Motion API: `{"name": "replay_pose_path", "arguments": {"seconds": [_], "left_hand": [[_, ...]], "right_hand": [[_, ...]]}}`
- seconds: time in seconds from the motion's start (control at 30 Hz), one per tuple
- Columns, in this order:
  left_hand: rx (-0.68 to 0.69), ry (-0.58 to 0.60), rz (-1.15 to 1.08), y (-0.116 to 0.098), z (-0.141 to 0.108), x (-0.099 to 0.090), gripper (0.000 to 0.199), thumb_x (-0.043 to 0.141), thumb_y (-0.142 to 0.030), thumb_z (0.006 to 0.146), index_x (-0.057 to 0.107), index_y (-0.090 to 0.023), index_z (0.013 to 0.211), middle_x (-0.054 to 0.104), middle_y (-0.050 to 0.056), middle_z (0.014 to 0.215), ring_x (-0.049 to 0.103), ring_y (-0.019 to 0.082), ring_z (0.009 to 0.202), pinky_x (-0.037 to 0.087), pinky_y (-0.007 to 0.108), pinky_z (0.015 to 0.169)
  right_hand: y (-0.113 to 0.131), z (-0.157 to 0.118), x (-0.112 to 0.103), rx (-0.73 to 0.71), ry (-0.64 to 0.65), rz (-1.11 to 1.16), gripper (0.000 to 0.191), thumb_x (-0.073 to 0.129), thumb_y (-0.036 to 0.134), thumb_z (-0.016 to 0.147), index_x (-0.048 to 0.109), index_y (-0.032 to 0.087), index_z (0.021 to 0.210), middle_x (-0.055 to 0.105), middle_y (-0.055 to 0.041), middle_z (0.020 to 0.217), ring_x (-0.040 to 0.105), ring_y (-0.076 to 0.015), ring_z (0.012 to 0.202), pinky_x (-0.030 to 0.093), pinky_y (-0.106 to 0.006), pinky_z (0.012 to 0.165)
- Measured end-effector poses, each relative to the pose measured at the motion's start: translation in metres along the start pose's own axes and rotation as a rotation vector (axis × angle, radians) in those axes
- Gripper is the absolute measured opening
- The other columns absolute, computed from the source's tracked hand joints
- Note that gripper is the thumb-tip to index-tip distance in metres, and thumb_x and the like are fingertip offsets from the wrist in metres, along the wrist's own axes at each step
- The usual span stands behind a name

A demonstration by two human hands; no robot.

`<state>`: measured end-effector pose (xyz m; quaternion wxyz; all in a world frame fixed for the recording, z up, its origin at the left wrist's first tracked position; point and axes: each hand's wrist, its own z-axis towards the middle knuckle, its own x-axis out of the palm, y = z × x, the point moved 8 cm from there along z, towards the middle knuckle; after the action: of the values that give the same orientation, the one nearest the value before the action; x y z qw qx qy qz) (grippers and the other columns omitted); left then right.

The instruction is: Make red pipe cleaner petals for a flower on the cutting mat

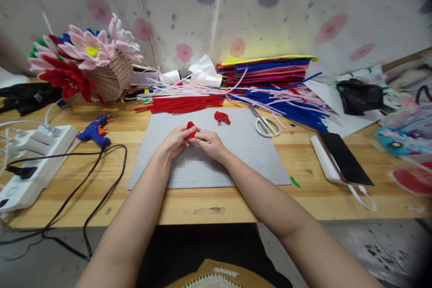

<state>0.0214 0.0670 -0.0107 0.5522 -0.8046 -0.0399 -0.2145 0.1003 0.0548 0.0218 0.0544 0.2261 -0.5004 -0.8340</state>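
Observation:
My left hand and my right hand meet over the grey cutting mat. Between their pinched fingers is a small red fuzzy pipe-cleaner piece, partly covered by the fingertips. Both hands are closed on it. Just beyond them on the mat lies a second red pipe-cleaner piece, curled up. A bundle of straight red pipe cleaners rests along the mat's far edge. To the right, scissors with pale handles lie partly on the mat.
Blue pipe cleaners and a stacked colourful pile lie at the back. On the left are a basket of fuzzy flowers, a blue glue gun, a power strip and loose black cables. A phone is at right.

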Motion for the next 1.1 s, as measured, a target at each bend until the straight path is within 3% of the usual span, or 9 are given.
{"name": "replay_pose_path", "arguments": {"seconds": [0.17,0.27,0.37,0.43,0.53,0.6,0.83,1.0,1.1], "left_hand": [[-0.050,-0.008,0.025,0.003,-0.003,-0.001,0.024,0.069,-0.027,0.064,0.066,-0.009,0.080,0.056,0.001,0.055,0.043,0.002,0.041,0.032,0.013,0.037],[0.011,-0.034,0.030,-0.003,-0.004,-0.001,0.031,0.069,-0.030,0.063,0.067,-0.010,0.087,0.059,0.002,0.061,0.046,0.004,0.044,0.035,0.015,0.040],[0.152,-0.114,0.073,-0.015,-0.003,-0.006,0.034,0.071,-0.032,0.059,0.067,-0.012,0.086,0.062,0.003,0.065,0.051,0.007,0.052,0.039,0.017,0.047],[0.292,-0.227,0.212,-0.026,-0.004,-0.014,0.028,0.072,-0.031,0.056,0.068,-0.012,0.075,0.061,0.002,0.062,0.051,0.008,0.054,0.038,0.018,0.050],[0.470,-0.388,0.444,-0.038,-0.007,-0.022,0.017,0.071,-0.028,0.056,0.067,-0.012,0.060,0.057,-0.001,0.052,0.047,0.008,0.051,0.035,0.019,0.050],[0.510,-0.412,0.495,-0.039,-0.007,-0.021,0.015,0.070,-0.027,0.056,0.066,-0.013,0.058,0.056,-0.002,0.051,0.046,0.008,0.051,0.034,0.019,0.051],[0.525,-0.365,0.429,-0.044,-0.011,-0.017,0.017,0.071,-0.029,0.055,0.065,-0.013,0.059,0.054,-0.002,0.055,0.045,0.007,0.053,0.033,0.019,0.051],[0.230,-0.145,0.302,-0.025,-0.007,-0.011,0.034,0.068,-0.040,0.059,0.067,-0.012,0.077,0.049,-0.002,0.050,0.034,0.003,0.041,0.022,0.018,0.040],[0.205,-0.092,0.219,-0.024,-0.009,-0.004,0.036,0.070,-0.039,0.057,0.067,-0.012,0.079,0.052,-0.001,0.052,0.038,0.004,0.042,0.026,0.017,0.042]], "right_hand": [[0.002,0.000,0.003,0.026,0.018,-0.003,0.023,0.054,0.030,0.078,0.064,0.016,0.063,0.060,0.0002,0.066,0.052,-0.0094,0.066,0.038,-0.021,0.067],[0.000,0.003,0.004,0.049,0.040,0.001,0.023,0.052,0.030,0.078,0.063,0.016,0.064,0.059,-0.0002,0.067,0.051,-0.0103,0.067,0.038,-0.022,0.067],[-0.007,0.005,0.005,0.076,0.072,0.010,0.019,0.052,0.030,0.078,0.064,0.017,0.072,0.059,-0.0005,0.073,0.051,-0.0110,0.070,0.038,-0.023,0.069],[-0.014,0.006,0.005,0.092,0.081,-0.030,0.017,0.052,0.028,0.078,0.065,0.018,0.077,0.059,-0.0005,0.075,0.051,-0.0111,0.072,0.038,-0.023,0.070],[-0.022,0.005,0.001,0.097,0.068,-0.119,0.016,0.052,0.025,0.077,0.066,0.018,0.072,0.056,0.0003,0.069,0.050,-0.0106,0.069,0.036,-0.023,0.069],[-0.022,0.005,0.000,0.096,0.051,-0.117,0.016,0.053,0.024,0.076,0.066,0.018,0.069,0.053,0.0010,0.065,0.048,-0.0099,0.066,0.036,-0.022,0.067],[-0.018,0.001,0.005,0.196,0.020,0.145,0.023,0.053,0.037,0.075,0.064,0.018,0.068,0.051,0.0008,0.067,0.044,-0.0083,0.058,0.037,-0.021,0.056],[-0.018,0.001,0.013,0.257,0.067,0.267,0.026,0.054,0.043,0.072,0.063,0.018,0.072,0.054,0.0003,0.071,0.042,-0.0075,0.056,0.036,-0.019,0.049],[-0.018,0.002,0.010,0.261,0.053,0.279,0.027,0.054,0.044,0.072,0.062,0.019,0.070,0.052,0.0011,0.066,0.042,-0.0072,0.053,0.037,-0.020,0.049]]}}
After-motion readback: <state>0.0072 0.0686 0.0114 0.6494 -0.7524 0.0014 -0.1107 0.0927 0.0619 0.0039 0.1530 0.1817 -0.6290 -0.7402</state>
